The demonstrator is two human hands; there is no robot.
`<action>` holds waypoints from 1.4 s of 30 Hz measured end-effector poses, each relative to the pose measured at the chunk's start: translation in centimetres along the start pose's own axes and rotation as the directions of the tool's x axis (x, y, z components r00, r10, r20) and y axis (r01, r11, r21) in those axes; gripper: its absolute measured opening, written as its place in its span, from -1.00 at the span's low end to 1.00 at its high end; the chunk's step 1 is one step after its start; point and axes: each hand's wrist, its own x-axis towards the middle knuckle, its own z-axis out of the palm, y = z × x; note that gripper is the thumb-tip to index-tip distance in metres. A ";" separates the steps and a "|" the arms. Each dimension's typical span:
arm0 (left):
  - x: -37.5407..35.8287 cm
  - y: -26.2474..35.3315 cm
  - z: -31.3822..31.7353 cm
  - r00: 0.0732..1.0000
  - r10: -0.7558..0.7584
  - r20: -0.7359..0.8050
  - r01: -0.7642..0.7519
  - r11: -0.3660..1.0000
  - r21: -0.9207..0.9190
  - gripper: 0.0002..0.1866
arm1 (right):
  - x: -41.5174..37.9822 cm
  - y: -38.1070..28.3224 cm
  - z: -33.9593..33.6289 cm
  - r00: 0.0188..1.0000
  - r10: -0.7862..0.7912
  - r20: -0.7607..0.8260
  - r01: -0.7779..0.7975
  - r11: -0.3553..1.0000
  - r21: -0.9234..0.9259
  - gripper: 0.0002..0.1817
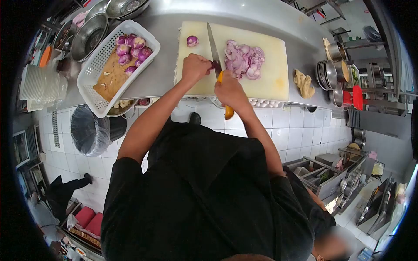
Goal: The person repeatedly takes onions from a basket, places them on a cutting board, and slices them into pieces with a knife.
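Note:
My right hand (230,90) is wrapped round the yellow handle of a long kitchen knife (213,45), whose blade points away from me across the white cutting board (274,56). Left of the blade, my left hand (196,68) is closed on a piece of red onion (211,67), mostly hidden by the fingers and blade. A heap of sliced onion (244,60) lies on the board right of the knife. One whole peeled onion (192,41) sits near the board's far left corner.
A white perforated basket (93,71) with several peeled onions (130,48) stands left of the board. Metal bowls (89,37) are behind it. A crumpled cloth (304,84) lies right of the board. A lined bin (89,130) is on the floor. Another person (311,213) is at lower right.

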 end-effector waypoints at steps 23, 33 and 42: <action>0.0 -0.9 -0.3 0.998 0.050 0.025 -0.051 0.998 0.026 -0.79 | 3.2 2.1 1.4 0.998 -0.065 0.003 0.065 0.998 -0.020 -0.66; 0.2 -0.9 -0.2 0.998 0.041 0.042 -0.042 0.998 0.037 -0.79 | 2.2 0.4 0.8 0.999 -0.036 0.010 0.037 0.999 -0.015 -0.66; -0.5 0.1 -0.7 0.999 0.036 0.034 -0.038 0.999 0.039 -0.80 | 0.3 -2.5 -1.1 0.996 0.043 0.076 -0.044 0.999 0.007 -0.67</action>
